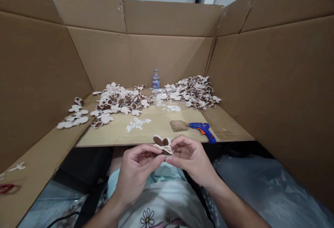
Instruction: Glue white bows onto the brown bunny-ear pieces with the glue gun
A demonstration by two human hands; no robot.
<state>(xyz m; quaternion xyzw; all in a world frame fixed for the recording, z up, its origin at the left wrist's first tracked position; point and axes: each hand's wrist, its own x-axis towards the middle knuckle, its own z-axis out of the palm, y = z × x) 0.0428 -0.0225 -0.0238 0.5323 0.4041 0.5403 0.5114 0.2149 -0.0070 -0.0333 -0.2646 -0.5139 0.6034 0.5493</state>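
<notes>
Between my two hands, just past the table's front edge, is a small brown and white bunny-shaped felt piece [165,144] with a cream string bow across it. My left hand [142,160] pinches its left side with thumb and fingertips. On the other side, my right hand [189,155] grips the piece near the bow. Part of its lower half is hidden by my fingers. Beyond my hands, a blue hot glue gun [202,127] with an orange trigger lies on the table, its nozzle on a brown cardboard scrap [179,126].
Heaps of similar felt pieces lie at the back left [117,99] and back right [195,90]. Small white tags [137,124] are scattered mid-table. A water bottle [156,79] stands at the back. Tall cardboard walls [172,54] enclose the table [156,134]. Red-handled scissors [6,188] lie left.
</notes>
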